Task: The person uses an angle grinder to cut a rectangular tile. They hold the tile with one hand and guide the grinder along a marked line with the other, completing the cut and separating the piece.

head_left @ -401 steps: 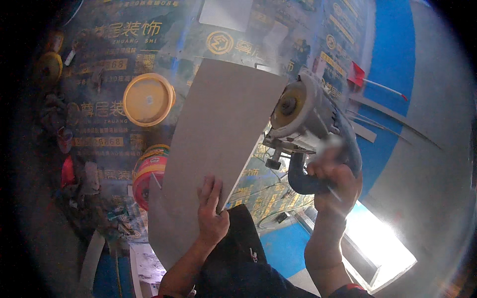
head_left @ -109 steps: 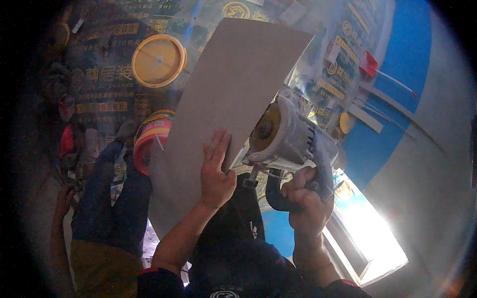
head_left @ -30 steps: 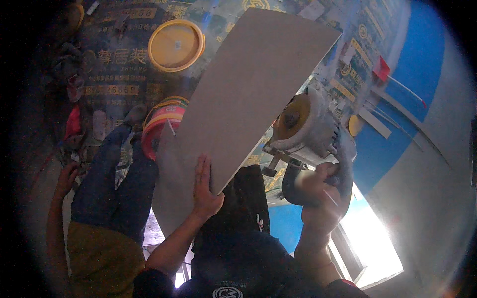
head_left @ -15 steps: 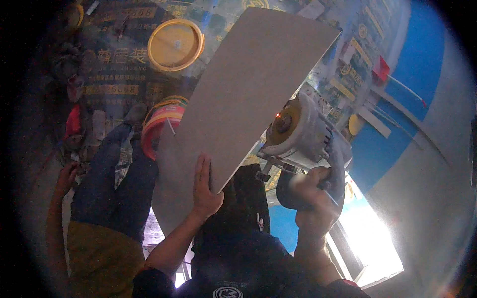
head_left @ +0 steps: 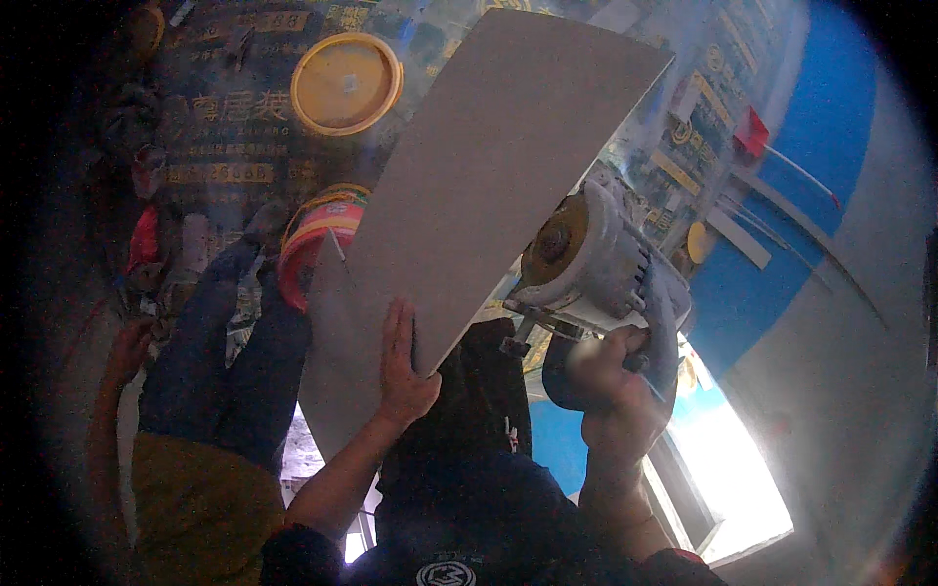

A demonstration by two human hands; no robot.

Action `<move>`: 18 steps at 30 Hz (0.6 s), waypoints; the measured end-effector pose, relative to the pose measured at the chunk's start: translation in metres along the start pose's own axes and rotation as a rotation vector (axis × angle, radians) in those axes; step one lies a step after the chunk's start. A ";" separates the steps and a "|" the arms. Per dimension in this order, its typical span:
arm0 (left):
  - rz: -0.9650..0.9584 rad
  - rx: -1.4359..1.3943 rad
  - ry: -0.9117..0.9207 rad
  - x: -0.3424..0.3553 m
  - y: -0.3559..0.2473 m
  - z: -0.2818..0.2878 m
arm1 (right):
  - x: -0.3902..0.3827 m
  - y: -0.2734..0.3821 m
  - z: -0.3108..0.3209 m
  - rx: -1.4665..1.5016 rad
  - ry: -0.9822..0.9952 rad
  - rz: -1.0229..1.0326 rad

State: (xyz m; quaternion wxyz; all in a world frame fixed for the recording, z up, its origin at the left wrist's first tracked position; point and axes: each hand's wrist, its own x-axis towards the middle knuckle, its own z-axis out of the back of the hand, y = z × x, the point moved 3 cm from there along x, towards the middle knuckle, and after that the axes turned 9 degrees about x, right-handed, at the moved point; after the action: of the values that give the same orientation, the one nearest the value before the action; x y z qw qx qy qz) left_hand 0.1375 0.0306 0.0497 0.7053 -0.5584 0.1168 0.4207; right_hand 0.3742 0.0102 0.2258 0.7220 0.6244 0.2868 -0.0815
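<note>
The left grip [head_left: 405, 386] lies flat and released on the grey panel [head_left: 498, 166], beside its right edge. The right grip [head_left: 625, 386] is clenched around the circular saw [head_left: 620, 264] by its handle, with the disc [head_left: 560, 242] close beside that edge; I cannot tell whether they touch. The panel's left edge partly covers the pink bucket [head_left: 311, 239]. Printed floor sheeting [head_left: 220, 142] opens out past the yellow round lid [head_left: 347, 83].
</note>
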 end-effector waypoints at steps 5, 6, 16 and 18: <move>0.004 0.012 0.007 0.000 0.001 0.000 | -0.005 -0.010 0.016 -0.224 0.029 0.037; 0.002 0.024 0.005 0.000 0.001 0.000 | -0.005 -0.007 0.012 -0.297 0.018 0.049; 0.001 -0.018 -0.032 0.001 -0.002 0.001 | -0.007 -0.010 -0.004 -0.063 -0.127 -0.093; 0.021 -0.029 -0.024 0.000 -0.002 0.001 | -0.009 -0.010 -0.006 -0.073 -0.150 -0.098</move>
State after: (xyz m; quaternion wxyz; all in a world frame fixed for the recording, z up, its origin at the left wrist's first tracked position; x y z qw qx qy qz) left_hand 0.1389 0.0318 0.0517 0.6939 -0.5624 0.1081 0.4364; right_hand 0.3605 0.0119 0.2217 0.7587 0.5751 0.2651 -0.1528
